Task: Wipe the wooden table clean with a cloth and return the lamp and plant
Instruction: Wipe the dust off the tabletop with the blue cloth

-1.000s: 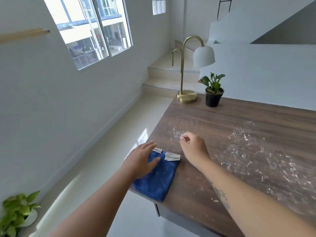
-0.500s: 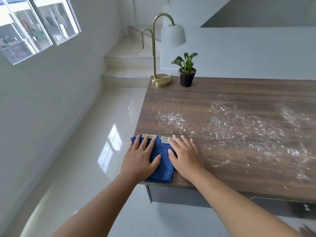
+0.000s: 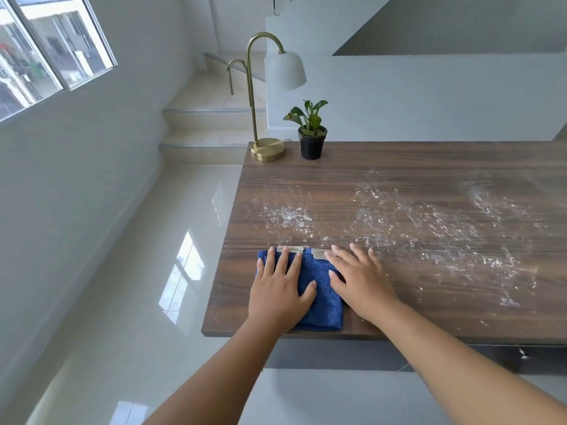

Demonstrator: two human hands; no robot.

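Hands, left (image 3: pixel 277 289) and right (image 3: pixel 359 283), grip released, press flat on folded blue cloth (image 3: pixel 320 289).

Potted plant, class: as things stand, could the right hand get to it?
Probably yes: bare table lies between the right hand and the potted plant, though at the far edge it needs a long stretch.

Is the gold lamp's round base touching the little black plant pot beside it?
Apart. The head view shows a strip of bare wooden table between the gold lamp's round base and the small black plant pot.
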